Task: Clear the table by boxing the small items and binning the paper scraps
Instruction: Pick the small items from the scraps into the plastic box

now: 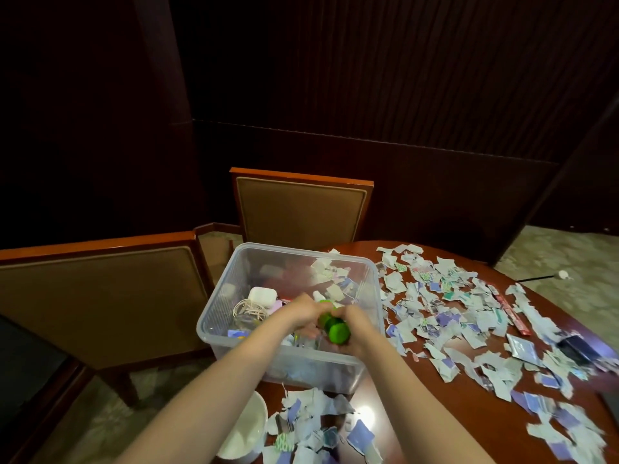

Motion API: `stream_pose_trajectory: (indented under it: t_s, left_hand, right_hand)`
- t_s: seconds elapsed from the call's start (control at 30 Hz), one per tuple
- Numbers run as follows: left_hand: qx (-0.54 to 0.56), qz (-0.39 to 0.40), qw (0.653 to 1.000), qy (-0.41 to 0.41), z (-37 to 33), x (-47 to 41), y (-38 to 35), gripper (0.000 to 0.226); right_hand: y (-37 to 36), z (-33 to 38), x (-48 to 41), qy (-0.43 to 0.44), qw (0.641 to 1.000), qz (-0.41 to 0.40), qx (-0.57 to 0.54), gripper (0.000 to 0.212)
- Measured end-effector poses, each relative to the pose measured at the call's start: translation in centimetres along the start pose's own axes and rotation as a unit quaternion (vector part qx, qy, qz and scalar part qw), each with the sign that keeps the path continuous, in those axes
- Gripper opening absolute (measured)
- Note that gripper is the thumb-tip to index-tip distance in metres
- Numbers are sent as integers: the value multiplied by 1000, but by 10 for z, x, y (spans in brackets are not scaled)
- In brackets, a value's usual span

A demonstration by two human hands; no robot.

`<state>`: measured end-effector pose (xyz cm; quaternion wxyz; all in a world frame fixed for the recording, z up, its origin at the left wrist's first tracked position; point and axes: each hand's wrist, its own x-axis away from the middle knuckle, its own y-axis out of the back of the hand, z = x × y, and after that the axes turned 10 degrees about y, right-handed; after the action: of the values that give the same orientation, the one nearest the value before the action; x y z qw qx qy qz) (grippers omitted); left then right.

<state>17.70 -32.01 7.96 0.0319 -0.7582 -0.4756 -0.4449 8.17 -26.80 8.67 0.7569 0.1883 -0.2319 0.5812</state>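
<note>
A clear plastic box (214,324) stands on the brown table's left end. Inside lie a white earbud case (262,296), a coiled white cable (249,309) and other small items. Both my hands reach over the box's near side. My left hand (299,311) and my right hand (360,329) grip green-capped items (335,328) together above the box. Which hand holds which item is unclear. Torn paper scraps (469,316) cover the table to the right, and more paper scraps (318,426) lie in front of the box.
A white bowl (243,433) sits at the table's near left edge. A red strip (509,309), a foil packet (522,346) and a dark flat item (577,349) lie among the scraps at right. Two padded chairs (301,209) stand by the table.
</note>
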Motion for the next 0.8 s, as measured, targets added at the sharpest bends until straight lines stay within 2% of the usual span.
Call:
stream_pose_trajectory:
  t_s: [0.1, 0.17, 0.23, 0.3, 0.4, 0.5, 0.57, 0.7, 0.8]
  left_hand:
    - [72, 16, 997, 19, 3, -12, -7, 52]
    - [79, 20, 997, 18, 3, -15, -8, 51]
    - [21, -30, 999, 10, 3, -17, -6, 56]
    - [-58, -100, 993, 6, 5, -21, -1, 63]
    - [-164, -136, 977, 17, 9, -19, 9, 68]
    - [-260, -125, 956, 48, 14, -17, 13, 80]
    - [-285, -105, 950, 66, 17, -18, 12, 82]
    - [-303, -115, 944, 61, 13, -16, 9, 77]
    - [-252, -83, 963, 39, 5, -17, 4, 77]
  right_hand:
    - [2, 0, -1, 0, 1000, 24, 18, 19]
    - [5, 0, -4, 4, 1000, 20, 21, 20]
    - [8, 0, -4, 4, 999, 13, 30, 8]
    - [8, 0, -2, 5, 999, 10, 33, 15]
    - [9, 1, 4, 8, 999, 13, 34, 20]
    - [10, 4, 10, 3, 999, 20, 33, 21]
    - [9, 5, 12, 2, 999, 19, 38, 21]
    - [8, 4, 7, 2, 999, -9, 50, 16]
    - [8, 5, 6, 4, 999, -36, 39, 8]
